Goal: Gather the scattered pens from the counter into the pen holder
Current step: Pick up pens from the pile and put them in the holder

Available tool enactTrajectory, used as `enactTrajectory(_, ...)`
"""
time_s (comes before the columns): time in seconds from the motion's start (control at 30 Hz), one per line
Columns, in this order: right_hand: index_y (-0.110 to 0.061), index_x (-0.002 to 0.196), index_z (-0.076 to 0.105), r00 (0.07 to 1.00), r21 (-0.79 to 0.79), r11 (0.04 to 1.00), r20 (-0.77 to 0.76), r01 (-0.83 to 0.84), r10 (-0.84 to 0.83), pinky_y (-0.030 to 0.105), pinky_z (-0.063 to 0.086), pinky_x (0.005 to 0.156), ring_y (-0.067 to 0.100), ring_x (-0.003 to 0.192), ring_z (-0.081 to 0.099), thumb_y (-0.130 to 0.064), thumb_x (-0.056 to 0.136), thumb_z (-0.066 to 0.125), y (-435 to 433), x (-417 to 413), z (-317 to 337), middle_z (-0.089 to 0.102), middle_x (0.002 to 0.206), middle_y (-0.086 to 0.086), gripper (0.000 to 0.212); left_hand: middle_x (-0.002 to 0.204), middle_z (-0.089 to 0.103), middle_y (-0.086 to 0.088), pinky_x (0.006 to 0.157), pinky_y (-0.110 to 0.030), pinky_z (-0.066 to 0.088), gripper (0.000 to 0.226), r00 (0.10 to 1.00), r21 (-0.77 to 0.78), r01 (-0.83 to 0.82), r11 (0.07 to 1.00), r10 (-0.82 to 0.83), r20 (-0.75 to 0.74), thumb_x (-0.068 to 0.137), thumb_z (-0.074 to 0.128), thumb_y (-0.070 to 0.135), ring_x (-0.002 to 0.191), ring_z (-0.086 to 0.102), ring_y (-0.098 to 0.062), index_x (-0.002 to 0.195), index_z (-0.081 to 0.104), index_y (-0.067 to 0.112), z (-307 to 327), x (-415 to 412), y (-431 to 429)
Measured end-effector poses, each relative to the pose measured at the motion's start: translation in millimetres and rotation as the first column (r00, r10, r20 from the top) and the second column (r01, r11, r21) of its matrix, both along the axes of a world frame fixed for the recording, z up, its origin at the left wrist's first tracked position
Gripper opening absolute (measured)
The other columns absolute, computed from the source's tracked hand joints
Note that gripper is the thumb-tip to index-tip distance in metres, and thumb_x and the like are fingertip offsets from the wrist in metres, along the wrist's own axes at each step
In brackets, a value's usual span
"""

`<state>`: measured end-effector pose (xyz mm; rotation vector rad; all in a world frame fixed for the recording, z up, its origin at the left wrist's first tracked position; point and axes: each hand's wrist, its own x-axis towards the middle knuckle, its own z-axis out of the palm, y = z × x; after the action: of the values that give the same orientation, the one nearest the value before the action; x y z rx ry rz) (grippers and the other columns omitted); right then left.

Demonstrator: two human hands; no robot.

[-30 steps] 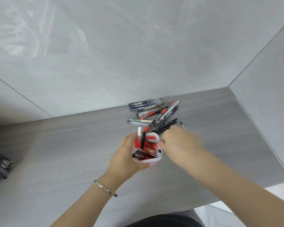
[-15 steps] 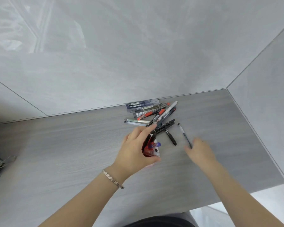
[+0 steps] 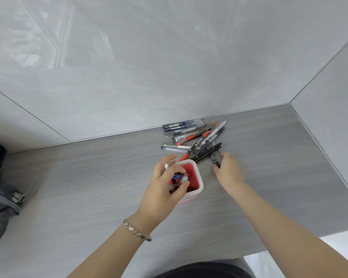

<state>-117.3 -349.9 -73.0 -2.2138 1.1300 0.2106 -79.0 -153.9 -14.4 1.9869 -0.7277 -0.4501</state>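
Note:
The pen holder (image 3: 196, 178), a white square cup with a red inside, stands on the grey counter (image 3: 88, 177) and has several pens in it. My left hand (image 3: 163, 189) reaches over its left rim, fingers curled around the pens standing inside. My right hand (image 3: 228, 171) lies just right of the holder, thumb and fingers closed on a black pen (image 3: 213, 159) and a thin pen beside it, both still low on the counter. A pile of scattered pens (image 3: 195, 137), red, black, white and blue, lies behind the holder against the wall.
A dark grey bag (image 3: 0, 197) with a metal zip pull sits at the counter's left edge. Grey tiled walls close off the back and the right side. The counter's front edge (image 3: 279, 245) runs near my right forearm.
The holder now stands upright with its opening in view, and my left hand has shifted onto the pens inside. My right hand moved forward and closed on the two loose pens to the right.

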Motion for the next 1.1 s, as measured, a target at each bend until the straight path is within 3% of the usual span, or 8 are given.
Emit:
enactTrajectory(0.17,0.003,0.104,0.052,0.998,0.008,1.0,-0.055,-0.029,0.029,0.038,0.04,0.071,0.04,0.092,0.056,-0.01,0.086,0.046,-9,-25,12,0.059,0.098,0.024,0.023,0.129,0.035,0.0,0.077,0.009,0.029,0.016,0.993,-0.026,-0.059,0.998,0.057,-0.099,0.085,0.06,0.009,0.12,0.023,0.022,0.093,0.055,0.022,1,0,1)
enactTrajectory(0.37,-0.003,0.105,0.061,1.0,-0.039,0.999,-0.017,0.004,-0.005,0.034,0.036,0.057,0.03,0.064,0.048,-0.008,0.087,0.049,-29,-93,73,0.051,0.063,0.015,0.022,0.13,0.036,0.005,0.076,0.012,0.026,0.013,0.989,0.003,-0.034,0.999,0.034,-0.144,0.088,0.055,0.017,0.136,0.018,-0.003,0.097,0.048,0.024,-4,-1,1)
enactTrajectory(0.5,-0.04,0.092,0.06,0.977,0.063,0.98,0.108,-0.19,0.182,0.019,0.033,0.045,0.01,0.045,0.044,-0.009,0.086,0.05,-7,-99,148,0.05,0.053,0.002,0.034,0.14,0.026,0.006,0.078,0.012,0.026,0.042,0.99,0.062,0.068,0.996,-0.06,-0.126,0.075,0.072,0.023,0.119,0.013,0.027,0.1,0.041,0.037,-2,3,6)
enactTrajectory(0.63,-0.023,0.08,0.058,0.863,0.017,0.865,-0.064,-0.502,0.502,0.033,0.04,0.052,0.019,0.056,0.053,-0.023,0.085,0.046,24,-72,161,0.056,0.062,0.007,0.014,0.135,0.023,0.01,0.078,0.013,0.024,0.061,0.992,0.119,0.12,0.986,-0.116,-0.043,0.067,0.078,0.02,0.099,0.016,0.042,0.106,0.034,0.034,0,4,7)
enactTrajectory(0.8,-0.014,0.062,0.034,0.688,-0.096,0.707,-0.352,-0.7,0.634,0.028,0.018,0.044,0.024,0.054,0.038,-0.015,0.089,0.043,56,-21,139,0.024,0.073,0.004,0.029,0.128,0.033,0.012,0.076,0.01,0.03,0.079,0.995,0.108,0.069,0.992,-0.061,-0.074,0.067,0.079,0.021,0.106,0.044,0.004,0.112,0.022,0.05,3,3,6)
enactTrajectory(0.87,-0.006,0.081,0.047,0.674,-0.15,0.669,-0.331,-0.728,0.66,0.029,0.028,0.049,0.026,0.06,0.047,-0.009,0.089,0.046,67,-5,133,0.03,0.087,0.01,0.009,0.127,0.034,0.013,0.076,0.01,0.03,0.093,0.996,0.113,0.057,0.992,-0.048,-0.074,0.066,0.08,0.021,0.105,0.044,0.004,0.124,0.012,0.047,0,4,6)
enactTrajectory(0.97,-0.011,0.115,0.056,0.752,-0.234,0.716,-0.144,-0.657,0.643,0.037,0.046,0.072,0.03,0.1,0.056,-0.019,0.09,0.051,73,5,116,0.054,0.105,0.01,0.027,0.136,0.034,0.01,0.078,0.007,0.033,0.103,0.996,0.118,0.057,0.991,-0.048,-0.078,0.066,0.08,0.02,0.116,0.044,-0.003,0.126,0.002,0.05,-4,5,8)
enactTrajectory(1.1,-0.013,0.097,0.068,0.736,-0.418,0.679,0.036,-0.604,0.676,0.039,0.05,0.081,0.029,0.098,0.052,-0.035,0.087,0.047,69,-6,88,0.065,0.094,0.007,0.032,0.144,0.035,0.007,0.083,-0.012,0.038,0.106,0.997,0.123,0.023,0.992,-0.013,-0.078,0.066,0.08,0.021,0.124,0.044,-0.01,0.124,-0.002,0.055,-4,4,9)
